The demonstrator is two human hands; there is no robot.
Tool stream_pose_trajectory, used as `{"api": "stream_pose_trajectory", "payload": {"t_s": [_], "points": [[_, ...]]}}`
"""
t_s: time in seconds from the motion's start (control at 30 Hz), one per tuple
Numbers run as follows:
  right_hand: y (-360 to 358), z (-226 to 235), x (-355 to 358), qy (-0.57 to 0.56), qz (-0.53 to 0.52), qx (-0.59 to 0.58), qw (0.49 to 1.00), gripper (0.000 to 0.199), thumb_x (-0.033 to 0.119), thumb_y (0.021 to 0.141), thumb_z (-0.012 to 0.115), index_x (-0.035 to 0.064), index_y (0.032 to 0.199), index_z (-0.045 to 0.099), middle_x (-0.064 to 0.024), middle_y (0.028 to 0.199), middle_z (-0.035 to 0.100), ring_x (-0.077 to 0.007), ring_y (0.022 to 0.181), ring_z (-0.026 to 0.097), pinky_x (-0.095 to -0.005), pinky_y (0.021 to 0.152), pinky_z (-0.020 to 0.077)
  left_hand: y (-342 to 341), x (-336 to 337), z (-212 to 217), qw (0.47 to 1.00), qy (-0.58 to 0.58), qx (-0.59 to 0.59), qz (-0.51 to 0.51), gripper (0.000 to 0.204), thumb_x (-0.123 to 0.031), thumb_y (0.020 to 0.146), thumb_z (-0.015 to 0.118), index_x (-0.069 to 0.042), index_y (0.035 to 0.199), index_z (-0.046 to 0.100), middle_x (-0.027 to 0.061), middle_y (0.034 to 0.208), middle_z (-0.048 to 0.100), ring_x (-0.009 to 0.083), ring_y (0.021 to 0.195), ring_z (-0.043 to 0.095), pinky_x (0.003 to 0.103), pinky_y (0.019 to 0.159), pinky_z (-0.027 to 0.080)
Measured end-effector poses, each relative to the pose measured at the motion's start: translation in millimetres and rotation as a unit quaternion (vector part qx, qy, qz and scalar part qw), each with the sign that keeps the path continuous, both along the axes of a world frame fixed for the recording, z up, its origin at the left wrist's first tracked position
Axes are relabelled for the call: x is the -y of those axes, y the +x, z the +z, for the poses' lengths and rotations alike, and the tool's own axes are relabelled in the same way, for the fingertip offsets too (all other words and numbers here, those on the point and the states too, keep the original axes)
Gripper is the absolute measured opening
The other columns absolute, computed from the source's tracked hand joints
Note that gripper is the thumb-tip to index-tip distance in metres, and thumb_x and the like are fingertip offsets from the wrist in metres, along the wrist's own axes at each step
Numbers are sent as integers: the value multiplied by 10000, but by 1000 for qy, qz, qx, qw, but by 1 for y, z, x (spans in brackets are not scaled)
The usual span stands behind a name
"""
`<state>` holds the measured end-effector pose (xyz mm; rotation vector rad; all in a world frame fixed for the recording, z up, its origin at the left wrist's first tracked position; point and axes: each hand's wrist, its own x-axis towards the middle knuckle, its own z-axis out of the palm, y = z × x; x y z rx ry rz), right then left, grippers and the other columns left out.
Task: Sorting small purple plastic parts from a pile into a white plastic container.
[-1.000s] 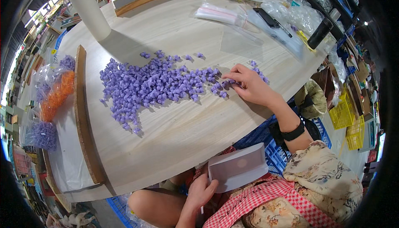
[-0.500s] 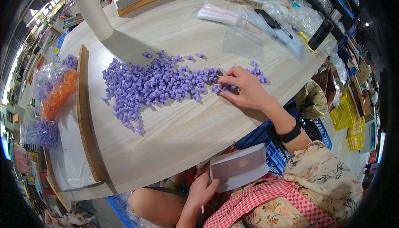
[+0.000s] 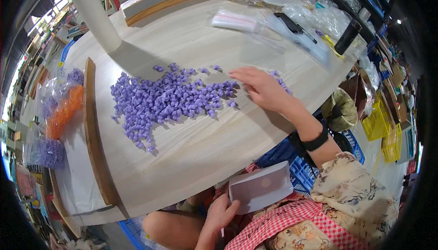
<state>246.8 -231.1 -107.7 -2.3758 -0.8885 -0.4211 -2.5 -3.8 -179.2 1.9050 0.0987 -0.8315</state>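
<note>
A spread of small purple bead-like pieces [image 3: 169,96] lies across the middle of the pale table. My right hand [image 3: 264,89] is palm down at the right end of this spread, its fingers stretched out toward the left. A few more purple pieces [image 3: 282,85] show just past its knuckles; whatever lies beneath the palm is hidden. Down at my lap, my left hand [image 3: 221,211] grips the left side of a shallow white box [image 3: 253,197], thumb along its edge. The box is tilted below the table's near edge, and I see no purple pieces in it.
A wooden strip [image 3: 93,131] edges the left side, beside clear bags of orange and purple pieces [image 3: 64,111]. A white cylinder [image 3: 98,20] stands at the far left. Plastic bags [image 3: 242,22], a phone [image 3: 288,23] and a black bottle-like cylinder [image 3: 348,37] lie far right.
My right hand has gone from curled fingers over purple pieces to a flat, outstretched pose. The pieces seen between its fingers no longer show there. My left hand keeps the box in place.
</note>
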Motion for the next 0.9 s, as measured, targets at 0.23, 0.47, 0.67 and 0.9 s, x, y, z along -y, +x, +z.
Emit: {"api": "stream_pose_trajectory", "payload": {"t_s": [0.23,0.47,0.67,0.9], "points": [[4,-15,12,-23,-18,-95,995,280,-26,758,614,36,1030,616,-123,1029,626,-290,961,576,-352,830,468,-2,-3,-3,999,46,13,-16,388,-278,776,551,64,956,579,203,772,617,331,739,616,400,695,471],[-23,-10,23,-22,-33,-96,995,269,31,733,657,42,1000,631,-117,1027,619,-292,959,562,-359,823,462,-2,1,4,999,4,35,11,422,-376,793,543,44,770,513,244,750,565,393,754,573,441,677,442],[-33,-4,-14,-21,-45,-15,999,305,186,791,645,54,1063,605,-134,1073,568,-289,1007,520,-384,834,450,-1,3,7,999,26,40,3,429,-378,790,542,50,769,515,245,749,567,395,755,575,440,676,443],[-32,-14,10,-62,-80,16,995,212,157,756,681,55,935,631,-107,977,578,-285,937,546,-375,828,452,-2,1,0,1000,12,14,2,432,-380,788,539,52,784,527,245,766,575,399,784,579,437,693,447]]}}
